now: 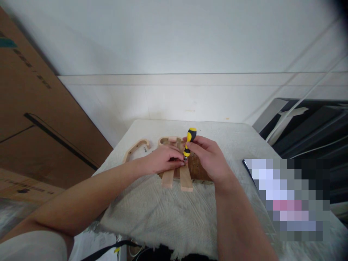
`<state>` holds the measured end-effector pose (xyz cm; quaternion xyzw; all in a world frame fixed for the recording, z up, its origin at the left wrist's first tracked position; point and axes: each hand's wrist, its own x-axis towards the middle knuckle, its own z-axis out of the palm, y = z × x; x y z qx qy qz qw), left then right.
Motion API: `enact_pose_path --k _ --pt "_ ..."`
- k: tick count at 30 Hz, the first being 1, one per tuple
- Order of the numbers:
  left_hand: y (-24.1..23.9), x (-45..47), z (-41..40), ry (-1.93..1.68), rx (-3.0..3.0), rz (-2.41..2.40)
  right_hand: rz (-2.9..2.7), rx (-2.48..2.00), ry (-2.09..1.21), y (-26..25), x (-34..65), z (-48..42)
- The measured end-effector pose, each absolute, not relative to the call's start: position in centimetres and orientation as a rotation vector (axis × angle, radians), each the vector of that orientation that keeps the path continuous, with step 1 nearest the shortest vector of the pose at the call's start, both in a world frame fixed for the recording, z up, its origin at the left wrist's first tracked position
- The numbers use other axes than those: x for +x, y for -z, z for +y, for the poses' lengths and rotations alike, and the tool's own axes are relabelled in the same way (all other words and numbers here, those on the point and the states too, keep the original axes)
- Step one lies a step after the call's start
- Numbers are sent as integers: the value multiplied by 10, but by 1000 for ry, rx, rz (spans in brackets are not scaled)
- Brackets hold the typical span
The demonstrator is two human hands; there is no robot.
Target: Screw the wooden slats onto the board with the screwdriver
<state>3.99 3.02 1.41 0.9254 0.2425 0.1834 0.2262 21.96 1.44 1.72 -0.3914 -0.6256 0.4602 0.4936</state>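
Observation:
My right hand [210, 154] grips the yellow-and-black handle of a short screwdriver [191, 135], which stands nearly upright with its tip down. Close to that tip, the fingertips of my left hand [161, 159] are pinched together; what sits between them is too small to make out. Under both hands lies a pale wooden frame with a curved end [163, 140] and two flat slats, a left slat [168, 180] and a right slat [186, 181]. The screwdriver tip meets the right slat's upper part. Beneath the frame rests a brown wooden board [199, 168].
A hook-shaped wooden piece [134, 146] lies left of the frame, with a small screw [145, 149] beside it. Pale cloth [163, 210] covers the table. At right is a dark-edged, blurred-out flat object [246, 165]. A large cardboard box [54, 119] stands left; a wall [174, 98] is behind.

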Motion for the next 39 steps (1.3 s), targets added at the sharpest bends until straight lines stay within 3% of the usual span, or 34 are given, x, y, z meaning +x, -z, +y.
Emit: enact_pose_path --k 39 --pt "-14 37 31 -457 2534 722 -1540 -1117 -943 -13 220 17"
